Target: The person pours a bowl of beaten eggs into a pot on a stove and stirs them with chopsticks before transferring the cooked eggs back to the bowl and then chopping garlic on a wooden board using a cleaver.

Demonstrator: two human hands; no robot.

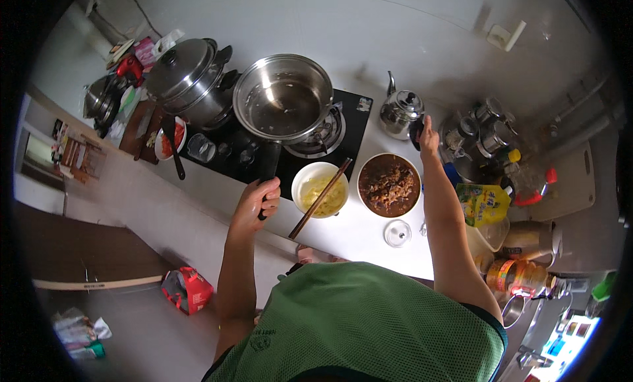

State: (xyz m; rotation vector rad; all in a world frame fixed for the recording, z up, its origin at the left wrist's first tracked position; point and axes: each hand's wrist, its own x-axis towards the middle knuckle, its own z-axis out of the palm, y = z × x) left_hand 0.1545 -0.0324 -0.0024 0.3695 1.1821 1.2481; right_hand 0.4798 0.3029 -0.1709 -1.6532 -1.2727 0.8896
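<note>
My left hand (255, 204) grips the black handle of a stainless steel pan (283, 97), tilted above the gas hob (346, 149); a little clear liquid seems to lie in it. My right hand (428, 137) is at the dark handle of a steel kettle (401, 114) with a curved spout, standing on the counter right of the hob. Nearer to me, a white bowl (296, 191) holds a yellow egg-like mixture, with wooden chopsticks (321, 198) across its rim. Beside it stands a bowl of brown chopped food in dark liquid (389, 185). A small glass lid (397, 233) lies in front.
A lidded steamer pot (188, 80) occupies the hob's left side. Left of the glass cup (202, 147), a black spatula rests on a dish of red food (170, 139). Jars, bottles and a yellow pouch (482, 204) crowd the right, beside my forearm.
</note>
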